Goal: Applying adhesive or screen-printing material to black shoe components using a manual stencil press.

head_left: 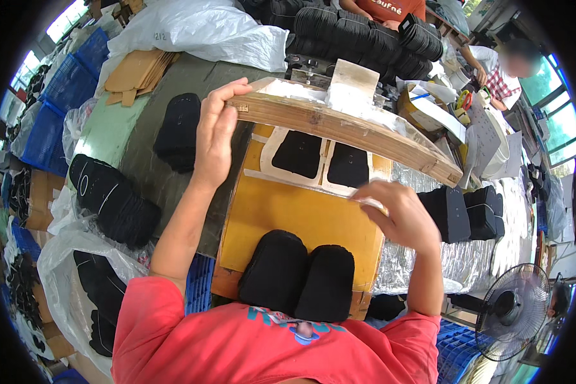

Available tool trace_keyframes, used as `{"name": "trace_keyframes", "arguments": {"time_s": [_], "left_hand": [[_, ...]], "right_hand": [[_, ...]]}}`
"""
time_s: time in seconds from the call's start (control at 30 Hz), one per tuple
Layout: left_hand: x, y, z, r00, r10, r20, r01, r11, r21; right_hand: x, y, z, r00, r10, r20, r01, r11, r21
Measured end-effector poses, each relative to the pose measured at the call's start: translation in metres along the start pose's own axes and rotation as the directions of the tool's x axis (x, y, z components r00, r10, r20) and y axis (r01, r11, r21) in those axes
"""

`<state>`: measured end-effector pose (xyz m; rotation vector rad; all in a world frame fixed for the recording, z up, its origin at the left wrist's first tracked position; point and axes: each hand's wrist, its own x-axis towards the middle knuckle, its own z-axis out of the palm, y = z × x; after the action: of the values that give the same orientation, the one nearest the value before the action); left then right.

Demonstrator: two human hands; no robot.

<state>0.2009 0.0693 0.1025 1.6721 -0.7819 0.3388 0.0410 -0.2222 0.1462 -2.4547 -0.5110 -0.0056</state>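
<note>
We saw the left hand (212,144) clenched on the left end of the wooden frame (342,125), thumb on the near side, fingers over the top. The right hand (403,211) was blurred, fingers curled; a small pale object (372,204) showed at the fingertips, but we couldn't tell whether it was gripped.

Handling, our judgement: frame stiff and fairly weighty, not fragile, bare timber giving decent grip; best held by the near rail, at an end or the middle, clear of the white-smeared area behind. We rated the black pieces light, flexible and easily shifted, so best taken by the edges.

The frame ran from the left fingers rightward, looking tilted up over the yellow board (288,208), its right end above and beyond the right hand. Under it we noted a left black piece (297,155) and a right black piece (348,166) in pale surrounds, the right one just past the right fingertips. Nearest the body, two black stacks (272,265) stood side by side.
</note>
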Motion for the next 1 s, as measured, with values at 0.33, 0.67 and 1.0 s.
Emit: {"name": "trace_keyframes", "arguments": {"time_s": [0.33, 0.67, 1.0], "left_hand": [[-0.039, -0.118, 0.059, 0.924, -0.316, 0.215, 0.280, 0.942, 0.184], [-0.032, -0.121, 0.103, 0.935, -0.137, 0.328, -0.169, 0.641, 0.749], [-0.027, -0.122, 0.110, 0.883, -0.272, 0.383, -0.133, 0.637, 0.759]], "right_hand": [[0.031, 0.206, 0.097, 0.718, 0.401, -0.569, -0.593, 0.781, -0.199], [-0.064, 0.079, 0.024, 0.724, 0.546, -0.421, -0.294, 0.797, 0.528], [-0.198, 0.173, -0.084, 0.515, 0.579, -0.632, -0.387, 0.815, 0.432]]}}
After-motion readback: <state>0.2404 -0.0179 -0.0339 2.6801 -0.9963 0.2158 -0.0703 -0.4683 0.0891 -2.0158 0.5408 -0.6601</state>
